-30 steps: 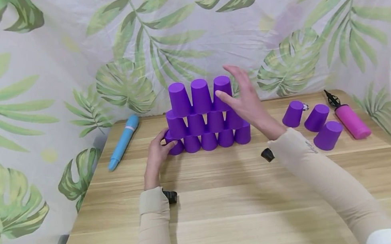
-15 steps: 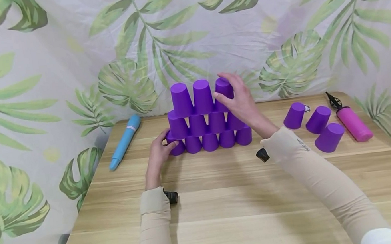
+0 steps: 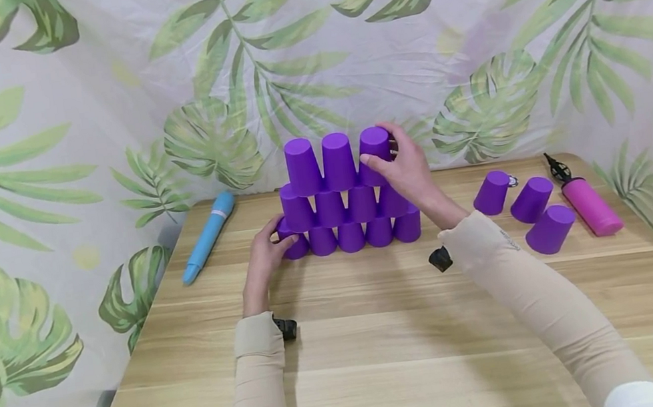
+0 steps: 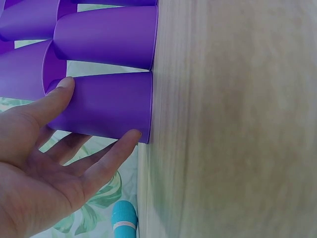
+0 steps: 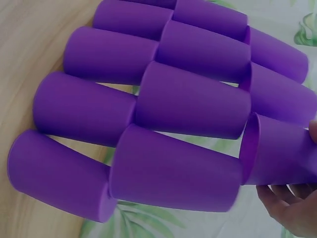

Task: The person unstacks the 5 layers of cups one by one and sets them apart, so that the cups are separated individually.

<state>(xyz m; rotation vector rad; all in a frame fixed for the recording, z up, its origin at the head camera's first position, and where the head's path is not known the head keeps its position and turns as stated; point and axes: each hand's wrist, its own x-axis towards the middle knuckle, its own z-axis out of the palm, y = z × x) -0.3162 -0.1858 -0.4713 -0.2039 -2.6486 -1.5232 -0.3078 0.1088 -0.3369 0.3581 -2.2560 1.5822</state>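
Upside-down purple cups stand in three stacked rows on the table. My left hand (image 3: 262, 254) holds the leftmost bottom cup (image 4: 106, 106), its thumb on the near side and its fingers round the outer side. At the right end of the top row, my right hand (image 3: 411, 165) grips a purple cup (image 3: 373, 144) between thumb and fingers. In the right wrist view this top cup (image 5: 280, 151) has its rim right at the base of a cup (image 5: 173, 168) in the middle row. Part of the middle row's right end is hidden behind the right hand in the head view.
Three more upside-down purple cups (image 3: 532, 200) stand apart on the right of the wooden table (image 3: 355, 348). Beside them lies a pink hand pump (image 3: 591, 205) with a black nozzle. A blue pump-like tube (image 3: 208, 238) lies at left. Leaf-print cloth (image 3: 308, 44) hangs behind.
My right hand has come in from the right to the top-row right cup, and its fingers have moved from over the cup's top to its right side. The left hand stays put.
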